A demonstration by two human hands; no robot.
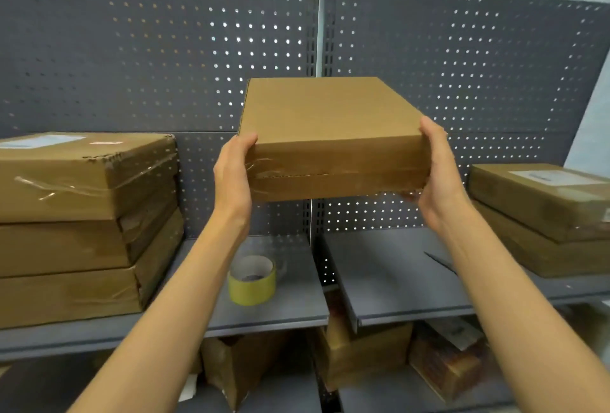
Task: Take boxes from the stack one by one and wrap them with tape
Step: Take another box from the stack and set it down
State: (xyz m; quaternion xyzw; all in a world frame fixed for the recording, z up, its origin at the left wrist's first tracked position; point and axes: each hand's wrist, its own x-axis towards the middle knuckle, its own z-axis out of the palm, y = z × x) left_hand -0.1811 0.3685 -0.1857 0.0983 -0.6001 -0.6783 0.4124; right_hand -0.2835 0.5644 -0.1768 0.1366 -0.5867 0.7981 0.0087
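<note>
- Shelving (270, 313) of grey metal with a pegboard back carries everything; more cartons sit blurred on the level below.
- Left stack (82, 227) is three flat cartons, all showing clear film or tape over their near faces, so these look finished.
- Right stack (548, 217) holds two cartons with paper labels; whether they are taped I cannot tell, so I judge this to be the supply still to do.
- Held box (330, 138) is up in the air between the two stacks, above the bare middle of the shelf, with clear tape already crossing the seam on its near face, so its wrap looks at least partly done.
- Left hand (232, 178) grips its left end, thumb on top, fingers hidden beneath.
- Right hand (439, 178) grips the right end, thumb on the top edge, fingers curled under.
- Tape roll (252, 279), yellowish, stands on the shelf below the box, touched by neither hand.
</note>
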